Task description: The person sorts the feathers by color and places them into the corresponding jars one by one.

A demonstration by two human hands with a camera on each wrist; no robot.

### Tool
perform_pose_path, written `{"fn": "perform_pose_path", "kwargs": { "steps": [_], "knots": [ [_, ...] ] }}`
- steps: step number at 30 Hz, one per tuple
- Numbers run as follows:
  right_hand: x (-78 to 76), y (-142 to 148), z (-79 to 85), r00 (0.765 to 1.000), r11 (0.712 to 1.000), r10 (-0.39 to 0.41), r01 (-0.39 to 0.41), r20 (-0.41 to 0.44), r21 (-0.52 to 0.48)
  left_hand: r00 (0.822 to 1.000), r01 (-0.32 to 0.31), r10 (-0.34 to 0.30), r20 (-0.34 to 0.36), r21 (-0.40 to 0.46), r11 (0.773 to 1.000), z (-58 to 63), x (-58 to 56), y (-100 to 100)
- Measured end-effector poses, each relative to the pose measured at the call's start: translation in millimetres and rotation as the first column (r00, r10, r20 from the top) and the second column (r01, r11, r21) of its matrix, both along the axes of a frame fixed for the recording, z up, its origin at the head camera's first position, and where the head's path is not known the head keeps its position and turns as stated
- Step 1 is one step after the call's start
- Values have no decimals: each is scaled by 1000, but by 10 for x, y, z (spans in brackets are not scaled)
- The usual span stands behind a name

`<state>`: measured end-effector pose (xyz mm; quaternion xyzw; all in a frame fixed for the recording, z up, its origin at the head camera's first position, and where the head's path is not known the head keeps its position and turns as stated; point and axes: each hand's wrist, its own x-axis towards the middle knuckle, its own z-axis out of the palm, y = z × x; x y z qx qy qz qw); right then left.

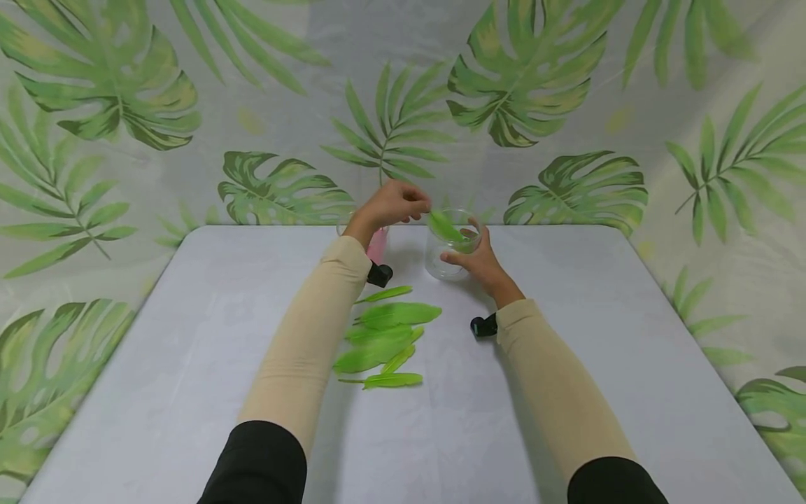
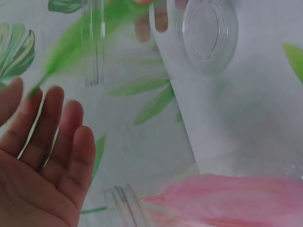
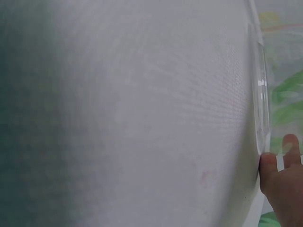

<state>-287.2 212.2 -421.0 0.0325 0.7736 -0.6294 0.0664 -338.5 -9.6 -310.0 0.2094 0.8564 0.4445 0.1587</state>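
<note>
My left hand [image 1: 393, 203] pinches the quill end of a green feather [image 1: 444, 226] between thumb and index finger. The feather slants down into the mouth of a clear jar [image 1: 441, 269]. In the left wrist view this feather [image 2: 71, 49] is blurred, and the other fingers of my left hand [image 2: 47, 156] are spread apart. Around the jar's right side, my right hand [image 1: 483, 264] grips it, thumb at the front. The right wrist view catches only part of that hand [image 3: 284, 184] against the jar's base. More green shows inside the jar.
Several green feathers [image 1: 399, 315] lie on the white table [image 1: 157, 364] between my forearms. A second clear jar with pink feathers [image 1: 378, 245] stands behind my left wrist. Leaf-printed cloth [image 1: 277, 189] hangs behind the table.
</note>
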Motion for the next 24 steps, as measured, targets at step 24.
{"fn": "perform_pose_path", "kwargs": {
  "steps": [24],
  "knots": [
    [-24,31,-102,999,1000,10,-9,-37,24,953,217,-259,-156,-245,945,-632,791,-1290]
  ]
}}
